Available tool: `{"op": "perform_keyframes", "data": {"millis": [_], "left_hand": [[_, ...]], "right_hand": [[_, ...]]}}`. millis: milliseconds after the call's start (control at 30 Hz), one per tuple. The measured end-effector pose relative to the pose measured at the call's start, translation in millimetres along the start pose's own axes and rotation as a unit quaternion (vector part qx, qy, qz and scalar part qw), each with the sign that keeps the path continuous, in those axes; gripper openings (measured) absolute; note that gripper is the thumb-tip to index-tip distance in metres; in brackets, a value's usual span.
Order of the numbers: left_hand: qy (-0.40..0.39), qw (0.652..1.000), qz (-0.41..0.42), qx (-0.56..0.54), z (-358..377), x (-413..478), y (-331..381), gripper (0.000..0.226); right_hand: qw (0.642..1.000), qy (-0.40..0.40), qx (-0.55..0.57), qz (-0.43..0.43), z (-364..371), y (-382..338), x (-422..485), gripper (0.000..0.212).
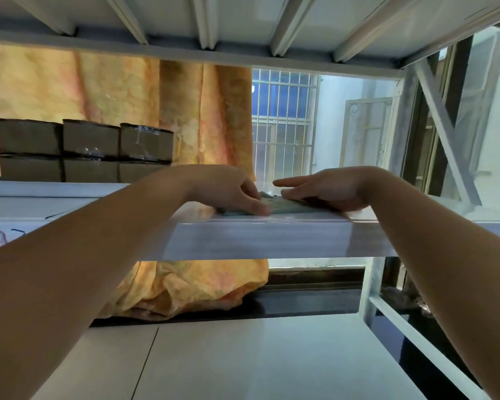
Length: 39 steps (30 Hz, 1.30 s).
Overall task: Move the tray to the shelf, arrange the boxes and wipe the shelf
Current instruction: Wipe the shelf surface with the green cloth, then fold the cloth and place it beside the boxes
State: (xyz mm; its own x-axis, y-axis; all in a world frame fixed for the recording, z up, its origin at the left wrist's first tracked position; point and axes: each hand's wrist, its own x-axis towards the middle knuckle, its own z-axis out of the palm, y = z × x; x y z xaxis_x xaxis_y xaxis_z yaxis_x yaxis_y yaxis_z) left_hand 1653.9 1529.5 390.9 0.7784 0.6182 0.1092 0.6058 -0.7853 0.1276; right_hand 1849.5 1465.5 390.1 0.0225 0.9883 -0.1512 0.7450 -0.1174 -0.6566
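Note:
A greenish-grey cloth point(283, 206) lies flat near the front edge of the white shelf point(272, 238). My left hand point(228, 189) rests palm down on the cloth's left part, fingers pressed on it. My right hand point(326, 189) lies flat on the cloth's right part, fingers stretched toward the left hand. Most of the cloth is hidden under both hands. Several brown boxes point(84, 151) stand stacked in two rows at the shelf's back left, on a white tray point(55, 189).
An orange curtain point(127, 90) hangs behind the shelf and bunches below it. A barred window point(283, 119) is behind the right half. The upper shelf's ribbed underside point(243, 21) is close overhead. A lower white shelf point(257, 356) and a diagonal brace point(445, 131) at the right.

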Motion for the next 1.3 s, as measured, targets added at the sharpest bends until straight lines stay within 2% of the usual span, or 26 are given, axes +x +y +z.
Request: {"op": "perform_keyframes", "data": {"millis": [100,200,267,400,533,733,767,900,1033,1133,1300], "left_hand": [[-0.001,1.0,0.005,-0.009,0,-5,-4,0.05],[0.031,0.999,0.006,-0.016,-1,-9,-7,0.036],[0.045,0.999,0.003,0.015,-1,-10,-9,0.031],[0.07,0.995,-0.008,0.07,2,-8,-7,0.039],[0.086,0.993,-0.004,0.077,0,-3,-7,0.027],[0.067,0.997,0.001,0.031,-7,-4,-5,0.022],[0.061,0.998,0.001,0.019,-9,-5,-5,0.021],[0.005,0.996,0.009,-0.086,-20,-15,-6,0.022],[-0.042,0.985,0.008,-0.167,-33,-21,-15,0.024],[0.029,0.974,0.008,-0.225,-44,-20,-22,0.02],[0.161,0.916,0.029,-0.367,-57,-17,-31,0.018]], "right_hand": [[0.999,-0.006,-0.047,0.008,-7,9,-7,0.056],[0.996,0.012,-0.087,-0.01,-10,14,-12,0.057],[0.993,0.032,-0.115,-0.018,-16,19,-18,0.053],[0.983,0.076,-0.165,0.004,-34,32,-31,0.042],[0.973,0.092,-0.212,0.012,-37,36,-39,0.043],[0.947,0.162,-0.276,-0.015,-34,37,-38,0.026],[0.944,0.163,-0.286,-0.017,-34,35,-39,0.021],[0.943,0.131,-0.306,0.002,-37,23,-50,0.028],[0.953,0.123,-0.277,-0.003,-40,12,-62,0.023],[0.959,0.186,-0.209,-0.037,-47,8,-68,0.024],[0.965,0.241,0.021,-0.103,-63,3,-74,0.021]]}}
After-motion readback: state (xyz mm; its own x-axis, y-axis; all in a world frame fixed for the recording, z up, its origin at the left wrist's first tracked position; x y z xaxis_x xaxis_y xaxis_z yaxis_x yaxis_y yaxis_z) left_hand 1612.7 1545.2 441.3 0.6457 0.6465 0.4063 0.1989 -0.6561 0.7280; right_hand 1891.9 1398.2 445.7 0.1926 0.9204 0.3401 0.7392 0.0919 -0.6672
